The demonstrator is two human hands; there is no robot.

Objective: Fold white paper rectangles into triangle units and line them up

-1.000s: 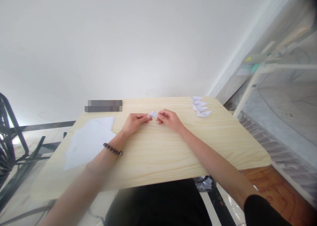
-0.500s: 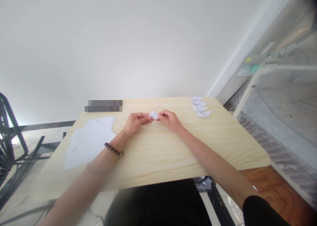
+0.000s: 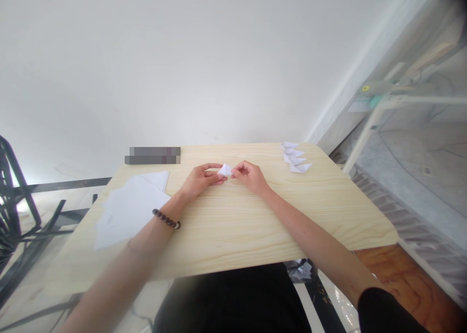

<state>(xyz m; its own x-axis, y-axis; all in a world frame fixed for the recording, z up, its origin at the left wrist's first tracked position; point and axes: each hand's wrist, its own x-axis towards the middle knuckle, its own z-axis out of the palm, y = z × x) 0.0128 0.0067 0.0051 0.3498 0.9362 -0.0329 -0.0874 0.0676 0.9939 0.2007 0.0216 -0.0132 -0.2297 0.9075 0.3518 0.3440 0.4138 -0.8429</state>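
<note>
A small piece of folded white paper [image 3: 225, 169], peaked in the middle, is held between my two hands above the table. My left hand [image 3: 200, 179] pinches its left side, with the thumb at the near face. On the other side, my right hand [image 3: 249, 176] grips the right corner between thumb and fingertips. Parts of the paper are covered by the fingers. Toward the right back of the table lie several folded paper boats [image 3: 296, 157], lined up in an overlapping row.
Loose white paper sheets [image 3: 134, 209] lie at the left of the wooden table [image 3: 233, 235], partly under my left forearm. A blurred-out dark object [image 3: 152, 156] sits at the back left. Behind the table rises a white wall [image 3: 219, 70]; a black chair [image 3: 18, 201] stands at the left.
The folded paper has shifted slightly left and tilted, and the fingers have moved a little on it. The sheets and the row of boats are unchanged.
</note>
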